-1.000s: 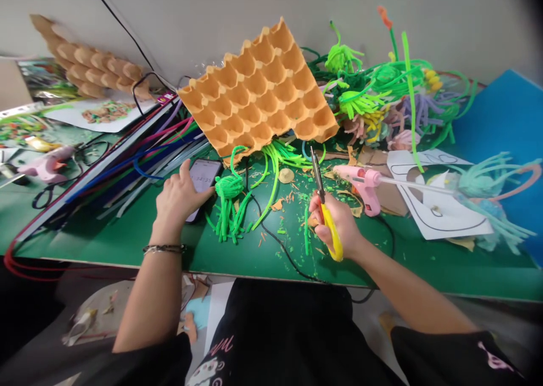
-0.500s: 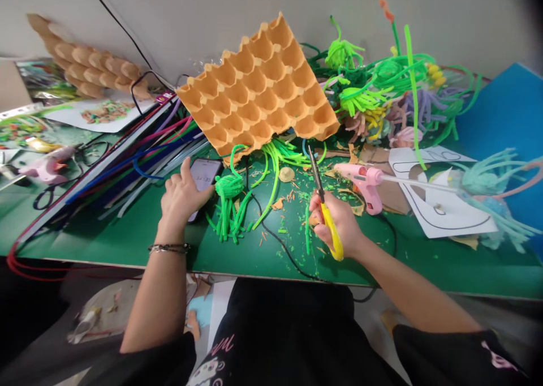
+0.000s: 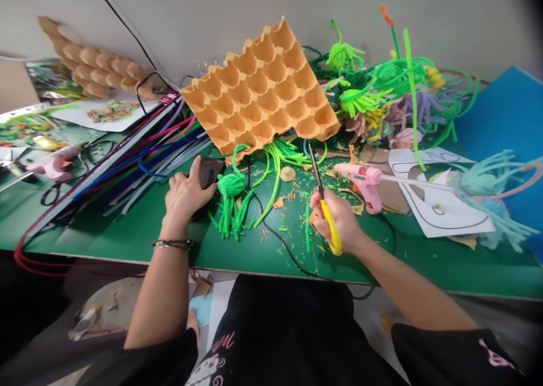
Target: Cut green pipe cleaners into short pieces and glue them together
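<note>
My left hand rests over a phone that lies on the green table with its screen dark. The index finger and thumb are spread across the phone; the other fingers are bent at its left side. In my right hand is a pair of scissors with a yellow handle, its blades together and pointing away from me. Just right of the phone sits a green pipe-cleaner tassel. Between the hands, a short green pipe-cleaner piece lies among small green and brown scraps.
An egg tray leans at the back. Colourful pipe-cleaner tassels are heaped behind on the right. A pink glue gun lies beside cut paper. Bundled pipe cleaners and another pink glue gun are left. A black cord crosses the table.
The phone's screen, lit with digits before, is now dark. My left hand stays over the phone. My right hand with the scissors has hardly moved, and the view has shifted slightly.
</note>
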Motion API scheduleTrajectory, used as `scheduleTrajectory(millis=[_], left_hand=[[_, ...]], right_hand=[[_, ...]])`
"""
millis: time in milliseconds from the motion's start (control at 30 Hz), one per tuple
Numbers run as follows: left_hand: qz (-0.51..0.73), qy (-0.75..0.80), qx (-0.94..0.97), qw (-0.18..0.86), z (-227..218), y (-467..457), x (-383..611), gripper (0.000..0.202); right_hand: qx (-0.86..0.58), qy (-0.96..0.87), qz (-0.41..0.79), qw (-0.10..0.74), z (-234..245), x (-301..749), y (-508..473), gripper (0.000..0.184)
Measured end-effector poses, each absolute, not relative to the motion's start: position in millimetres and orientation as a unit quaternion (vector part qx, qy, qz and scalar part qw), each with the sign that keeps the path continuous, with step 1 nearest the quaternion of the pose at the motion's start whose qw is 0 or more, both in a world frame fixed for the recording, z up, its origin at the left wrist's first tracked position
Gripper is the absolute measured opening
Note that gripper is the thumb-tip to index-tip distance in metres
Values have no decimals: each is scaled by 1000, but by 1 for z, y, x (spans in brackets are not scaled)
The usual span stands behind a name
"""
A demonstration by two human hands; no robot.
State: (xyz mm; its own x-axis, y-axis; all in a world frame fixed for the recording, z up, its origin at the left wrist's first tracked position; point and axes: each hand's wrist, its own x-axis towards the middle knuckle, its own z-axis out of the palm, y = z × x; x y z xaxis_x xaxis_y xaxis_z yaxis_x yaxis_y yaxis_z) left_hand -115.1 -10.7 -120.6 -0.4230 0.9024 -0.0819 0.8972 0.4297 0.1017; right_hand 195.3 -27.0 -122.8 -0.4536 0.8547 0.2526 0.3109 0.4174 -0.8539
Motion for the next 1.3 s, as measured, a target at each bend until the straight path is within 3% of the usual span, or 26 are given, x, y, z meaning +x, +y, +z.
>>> scheduleTrajectory(millis=[233,467,633,800,1000,1300], left_hand=[[57,834,548,22,-115,-10,-111,85],[225,740,618,-141,-95,-28,-39,42],[141,633,762,4,-109,-41,17,34],[30,639,769,2,-123,-47,35,42],[16,639,769,-4,-122,-47,41,40],[25,606,794,48,-118,-44,40,28]], right_hand=[[-401,-774,352,342,-124,194,-25,34],[-437,-785,306,315,-124,193,-19,30],[-438,-785,291,327,-122,193,-16,31],[-447,-785,283,322,-120,193,-15,32],[-442,-783,286,332,-121,192,-17,36],[-400,-638,489,440,-136,187,-13,52]])
